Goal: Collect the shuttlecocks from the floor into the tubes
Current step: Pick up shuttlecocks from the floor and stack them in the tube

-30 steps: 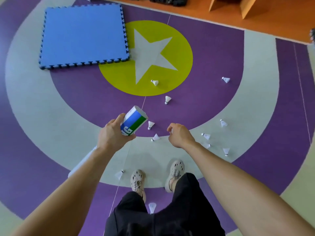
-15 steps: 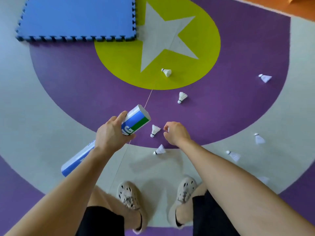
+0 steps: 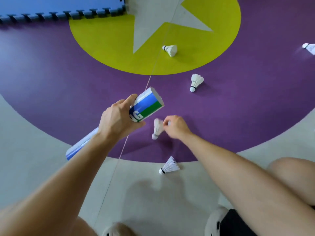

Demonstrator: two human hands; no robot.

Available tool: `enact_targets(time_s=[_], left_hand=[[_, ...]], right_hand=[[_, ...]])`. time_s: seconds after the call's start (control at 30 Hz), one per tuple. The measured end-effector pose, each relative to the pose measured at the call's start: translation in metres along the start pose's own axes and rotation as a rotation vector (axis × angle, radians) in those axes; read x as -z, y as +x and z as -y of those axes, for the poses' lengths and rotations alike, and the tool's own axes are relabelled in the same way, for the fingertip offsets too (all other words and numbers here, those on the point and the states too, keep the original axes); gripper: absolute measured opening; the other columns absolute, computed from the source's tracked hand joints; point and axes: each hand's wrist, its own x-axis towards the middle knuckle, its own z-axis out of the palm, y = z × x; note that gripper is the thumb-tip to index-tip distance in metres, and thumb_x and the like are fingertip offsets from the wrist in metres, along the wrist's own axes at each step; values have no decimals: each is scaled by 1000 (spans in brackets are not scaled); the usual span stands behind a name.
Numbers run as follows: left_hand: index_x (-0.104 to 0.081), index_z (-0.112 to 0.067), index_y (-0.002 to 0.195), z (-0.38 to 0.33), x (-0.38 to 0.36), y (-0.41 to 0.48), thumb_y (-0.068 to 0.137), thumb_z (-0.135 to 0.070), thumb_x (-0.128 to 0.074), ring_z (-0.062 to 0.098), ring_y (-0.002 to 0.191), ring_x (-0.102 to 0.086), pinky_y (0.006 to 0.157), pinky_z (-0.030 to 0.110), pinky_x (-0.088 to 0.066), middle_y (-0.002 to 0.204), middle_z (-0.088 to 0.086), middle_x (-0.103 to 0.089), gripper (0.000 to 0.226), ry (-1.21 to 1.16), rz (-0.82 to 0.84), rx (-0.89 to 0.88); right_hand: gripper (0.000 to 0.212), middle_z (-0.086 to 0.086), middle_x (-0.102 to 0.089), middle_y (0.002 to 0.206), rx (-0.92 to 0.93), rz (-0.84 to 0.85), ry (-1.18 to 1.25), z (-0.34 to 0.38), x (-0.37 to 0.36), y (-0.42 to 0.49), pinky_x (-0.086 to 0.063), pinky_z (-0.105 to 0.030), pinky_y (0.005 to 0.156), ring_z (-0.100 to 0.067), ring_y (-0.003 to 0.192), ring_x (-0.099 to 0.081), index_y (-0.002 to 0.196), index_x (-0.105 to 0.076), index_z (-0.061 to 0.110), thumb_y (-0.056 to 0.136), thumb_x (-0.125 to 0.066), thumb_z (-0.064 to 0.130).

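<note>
Now, your left hand (image 3: 119, 120) grips the blue-and-green tube (image 3: 148, 106) near its far end, which is tilted upward. Just right, a blurred shuttlecock (image 3: 157, 128) is pinched at its skirt by your right hand (image 3: 177, 126). Loose shuttlecocks (image 3: 168, 167) lie around on the floor (image 3: 68, 82).

On my feed: L forearm (image 3: 68, 178) & R forearm (image 3: 235, 169) bare; black shorts (image 3: 238, 224) btm-right; R clog (image 3: 215, 220) and L clog (image 3: 117, 231) cream, w/ vent holes.
</note>
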Motion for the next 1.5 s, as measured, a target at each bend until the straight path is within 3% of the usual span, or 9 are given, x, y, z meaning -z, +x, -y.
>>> enact_targets(time_s=[0.17,0.37,0.63,0.73,0.87,1.03,1.23,1.37,1.5], left_hand=[[-52,-43,137,0,2,4,68,-56,-92,31,85,-66,72,44,-59,100,-9,-69,81,-42,18,1],[-53,-40,136,26,-5,15,69,-56,-94,37,84,-67,70,43,-57,99,-3,-69,81,59,-8,14],[-51,-44,132,31,-12,15,69,-60,-87,29,78,-65,68,40,-58,94,-9,-65,75,17,58,5],[-52,-44,134,29,-17,19,67,-60,-89,28,79,-65,69,40,-59,94,-9,-66,78,11,49,-17],[-52,-45,135,17,-21,20,69,-62,-90,27,80,-66,70,41,-61,96,-10,-67,79,13,62,-46],[-56,-43,132,11,-24,21,67,-57,-94,24,80,-66,70,41,-60,95,-11,-68,76,-98,56,-54],[-56,-42,134,8,-21,23,64,-53,-96,25,80,-66,69,39,-58,97,-9,-71,82,-162,-12,-96],[-56,-40,139,11,-24,22,64,-51,-98,27,81,-67,70,42,-60,100,-7,-71,87,-155,-25,-131],[-55,-41,141,10,-25,21,64,-54,-98,28,81,-66,70,42,-60,100,-7,-70,89,-125,-28,-117]], right_hand=[[13,-1,-69,103,14,-56,-29,1,89,5,-48,-33,75,-24,94,-63,92,-75,21,93,-61,22],[9,-2,-63,112,-23,-82,40,9,112,6,-40,-29,76,-22,100,-60,94,-73,26,96,-64,26],[9,-2,-59,127,24,-441,358,37,163,-20,-42,-27,90,-14,114,-57,99,-74,17,95,-68,22],[7,1,-65,113,27,-380,406,49,149,-15,-45,-26,77,-13,99,-57,92,-73,19,93,-68,23],[10,1,-72,87,-12,-366,532,60,137,-17,-58,-44,76,-24,85,-67,86,-72,21,90,-65,26],[8,-3,-71,94,15,-425,513,60,134,-20,-48,-35,71,-17,80,-60,83,-67,25,89,-63,28],[5,8,-70,101,134,-25,336,63,137,-31,-51,-31,83,-12,96,-65,91,-75,29,87,-76,26],[37,19,-61,111,301,-75,282,61,154,-39,-35,-3,73,18,85,-53,118,-67,26,85,-73,13],[59,24,-62,138,336,132,263,62,155,-43,-41,-7,84,16,107,-59,136,-67,30,80,-69,9]])
